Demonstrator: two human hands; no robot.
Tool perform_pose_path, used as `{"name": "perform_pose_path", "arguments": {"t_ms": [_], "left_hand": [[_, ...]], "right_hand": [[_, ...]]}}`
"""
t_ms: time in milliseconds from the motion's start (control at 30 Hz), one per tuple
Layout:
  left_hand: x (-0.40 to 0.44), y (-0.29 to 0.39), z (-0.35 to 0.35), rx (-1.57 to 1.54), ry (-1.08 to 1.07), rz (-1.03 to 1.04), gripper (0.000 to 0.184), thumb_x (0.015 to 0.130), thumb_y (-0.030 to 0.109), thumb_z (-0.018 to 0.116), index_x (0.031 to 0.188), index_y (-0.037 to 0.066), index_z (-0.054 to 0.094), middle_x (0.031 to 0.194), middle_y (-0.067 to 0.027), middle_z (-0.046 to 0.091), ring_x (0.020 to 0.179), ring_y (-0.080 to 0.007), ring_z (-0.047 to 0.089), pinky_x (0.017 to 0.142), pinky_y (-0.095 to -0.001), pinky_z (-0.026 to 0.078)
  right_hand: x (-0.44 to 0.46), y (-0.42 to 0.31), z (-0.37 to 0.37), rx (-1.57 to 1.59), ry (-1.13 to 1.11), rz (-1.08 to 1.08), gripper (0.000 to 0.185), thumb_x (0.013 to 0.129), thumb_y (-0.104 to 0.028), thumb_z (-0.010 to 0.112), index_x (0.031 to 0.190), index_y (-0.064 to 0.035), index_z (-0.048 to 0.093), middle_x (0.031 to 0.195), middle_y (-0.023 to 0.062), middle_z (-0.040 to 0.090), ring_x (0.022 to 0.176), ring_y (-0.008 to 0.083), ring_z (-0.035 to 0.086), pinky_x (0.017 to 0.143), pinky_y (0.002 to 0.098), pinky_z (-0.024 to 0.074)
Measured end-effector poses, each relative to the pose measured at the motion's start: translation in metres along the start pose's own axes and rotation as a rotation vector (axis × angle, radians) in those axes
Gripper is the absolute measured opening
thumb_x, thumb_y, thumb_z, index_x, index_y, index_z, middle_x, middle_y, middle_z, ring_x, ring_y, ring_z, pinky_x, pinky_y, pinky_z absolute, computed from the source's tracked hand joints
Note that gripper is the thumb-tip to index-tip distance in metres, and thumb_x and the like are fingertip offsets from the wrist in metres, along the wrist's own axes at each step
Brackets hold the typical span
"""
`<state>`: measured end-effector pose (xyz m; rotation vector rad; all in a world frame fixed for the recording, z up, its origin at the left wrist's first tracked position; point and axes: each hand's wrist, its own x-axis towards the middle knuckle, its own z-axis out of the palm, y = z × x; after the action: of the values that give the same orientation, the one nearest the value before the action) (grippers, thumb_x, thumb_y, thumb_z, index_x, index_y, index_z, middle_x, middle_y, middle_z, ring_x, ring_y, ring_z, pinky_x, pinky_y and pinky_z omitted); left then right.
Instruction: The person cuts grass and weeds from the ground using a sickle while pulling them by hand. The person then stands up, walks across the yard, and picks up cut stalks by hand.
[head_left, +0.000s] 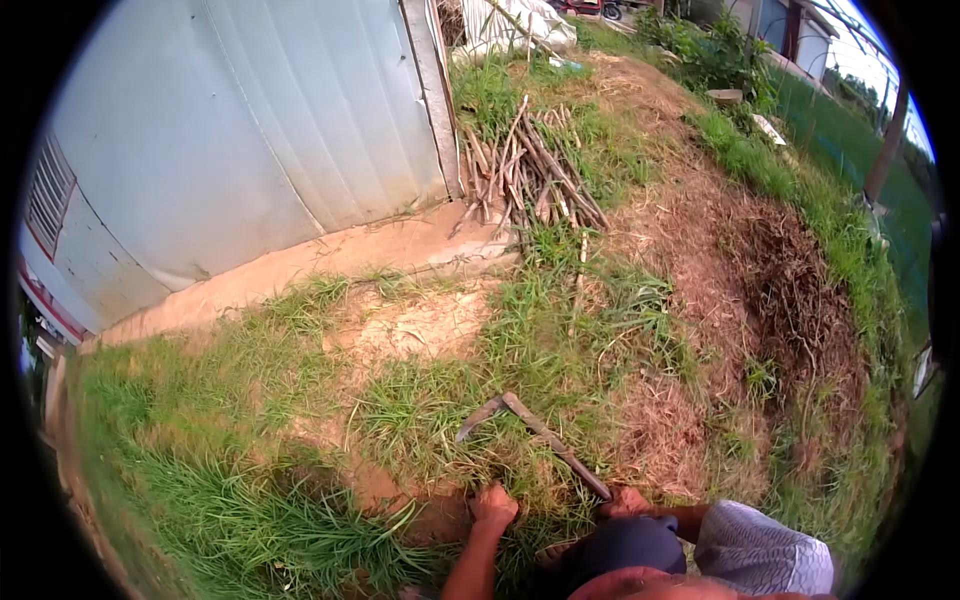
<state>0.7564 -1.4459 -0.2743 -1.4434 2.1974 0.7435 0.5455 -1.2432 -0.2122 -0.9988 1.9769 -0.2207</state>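
A sickle (555, 441) with a wooden handle and a curved metal blade is in my right hand (626, 502), whose fingers are wrapped round the handle's lower end. The blade points left, above the grass in front of me. My left hand (494, 504) is low among the grass, left of the handle, with its fingers closed; what they hold, if anything, is too small to make out. Bare brown soil (440, 519) shows just left of that hand, and long green grass (250, 510) grows further left.
A pale metal wall (250, 120) stands at the upper left above a concrete ledge (330, 254). Cut sticks (530, 170) lie piled by its corner. Dry brown plant matter (800, 290) covers ground at the right, beside a green net (850, 175).
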Motion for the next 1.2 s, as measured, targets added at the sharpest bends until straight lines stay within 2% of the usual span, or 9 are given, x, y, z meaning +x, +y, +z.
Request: {"name": "perform_pose_path", "arguments": {"t_ms": [167, 267, 400, 467, 567, 733, 900, 1000, 1200], "left_hand": [[-0.003, 0.004, -0.016, -0.094, -0.095, -0.052, 0.048, 0.077, 0.028, 0.059, 0.120, 0.006, 0.056, 0.124, -0.0193, 0.056, 0.117, -0.0356, 0.052, 0.099, -0.0439, 0.042], [-0.003, 0.000, -0.015, -0.159, -0.085, -0.066, 0.046, 0.076, 0.027, 0.058, 0.117, 0.005, 0.057, 0.119, -0.0196, 0.059, 0.113, -0.0365, 0.054, 0.098, -0.0438, 0.043], [-0.007, 0.005, -0.029, -0.210, -0.182, -0.071, 0.043, 0.078, 0.024, 0.059, 0.114, 0.001, 0.059, 0.120, -0.0203, 0.058, 0.115, -0.0363, 0.053, 0.097, -0.0443, 0.043], [-0.005, 0.004, -0.026, -0.221, -0.189, -0.091, 0.041, 0.077, 0.024, 0.059, 0.110, 0.002, 0.061, 0.119, -0.0203, 0.058, 0.114, -0.0368, 0.053, 0.096, -0.0449, 0.044], [0.005, -0.002, -0.011, -0.229, -0.148, -0.083, 0.038, 0.075, 0.025, 0.059, 0.106, 0.003, 0.063, 0.115, -0.0203, 0.061, 0.111, -0.0367, 0.055, 0.094, -0.0437, 0.045], [0.007, -0.007, -0.003, -0.224, -0.141, -0.079, 0.038, 0.072, 0.026, 0.059, 0.102, 0.003, 0.064, 0.112, -0.0201, 0.063, 0.109, -0.0356, 0.057, 0.092, -0.0411, 0.046], [0.003, -0.005, -0.004, -0.266, -0.076, -0.086, 0.039, 0.071, 0.026, 0.060, 0.102, 0.003, 0.063, 0.110, -0.0200, 0.063, 0.107, -0.0362, 0.058, 0.093, -0.0405, 0.046], [0.006, -0.007, 0.000, -0.266, -0.082, -0.083, 0.039, 0.071, 0.026, 0.061, 0.102, 0.002, 0.063, 0.110, -0.0206, 0.063, 0.107, -0.0370, 0.057, 0.093, -0.0416, 0.045], [0.007, -0.006, 0.001, -0.253, -0.122, -0.108, 0.042, 0.073, 0.030, 0.062, 0.105, 0.003, 0.060, 0.108, -0.0195, 0.062, 0.104, -0.0374, 0.057, 0.092, -0.0438, 0.045]], "right_hand": [[0.030, 0.057, 0.044, 0.155, 0.005, 0.025, 0.046, 0.074, -0.040, 0.062, 0.096, 0.0007, 0.065, 0.088, 0.0235, 0.064, 0.084, 0.0351, 0.064, 0.074, 0.0406, 0.0498], [-0.003, -0.012, -0.003, 0.082, -0.014, 0.185, 0.047, 0.073, -0.040, 0.063, 0.095, 0.0005, 0.065, 0.091, 0.0235, 0.064, 0.088, 0.0336, 0.064, 0.075, 0.0393, 0.0494], [0.005, 0.006, 0.003, 0.125, -0.047, 0.160, 0.047, 0.072, -0.041, 0.064, 0.095, 0.0013, 0.065, 0.090, 0.0231, 0.063, 0.089, 0.0337, 0.063, 0.076, 0.0404, 0.0486], [0.005, 0.013, 0.005, 0.023, -0.116, -0.037, 0.048, 0.074, -0.041, 0.064, 0.098, 0.0001, 0.065, 0.091, 0.0229, 0.061, 0.090, 0.0343, 0.062, 0.077, 0.0410, 0.0477], [0.011, 0.023, 0.012, -0.044, -0.099, -0.101, 0.045, 0.076, -0.041, 0.062, 0.100, -0.0032, 0.065, 0.093, 0.0231, 0.060, 0.090, 0.0361, 0.060, 0.077, 0.0414, 0.0475], [0.032, 0.054, 0.047, -0.022, -0.092, 0.026, 0.040, 0.080, -0.037, 0.057, 0.103, -0.0058, 0.066, 0.100, 0.0238, 0.057, 0.094, 0.0376, 0.060, 0.079, 0.0424, 0.0479], [-0.007, -0.010, -0.006, -0.112, -0.154, -0.007, 0.037, 0.081, -0.033, 0.055, 0.105, -0.0064, 0.065, 0.104, 0.0244, 0.055, 0.095, 0.0387, 0.060, 0.080, 0.0438, 0.0487], [0.006, 0.014, 0.020, -0.054, -0.081, 0.079, 0.036, 0.080, -0.033, 0.056, 0.104, -0.0083, 0.066, 0.106, 0.0249, 0.054, 0.095, 0.0394, 0.060, 0.081, 0.0443, 0.0491], [0.019, 0.044, 0.045, -0.104, 0.244, -0.092, 0.036, 0.068, -0.041, 0.070, 0.093, -0.0151, 0.068, 0.073, 0.0053, 0.061, 0.061, 0.0190, 0.058, 0.052, 0.0327, 0.0448]]}}
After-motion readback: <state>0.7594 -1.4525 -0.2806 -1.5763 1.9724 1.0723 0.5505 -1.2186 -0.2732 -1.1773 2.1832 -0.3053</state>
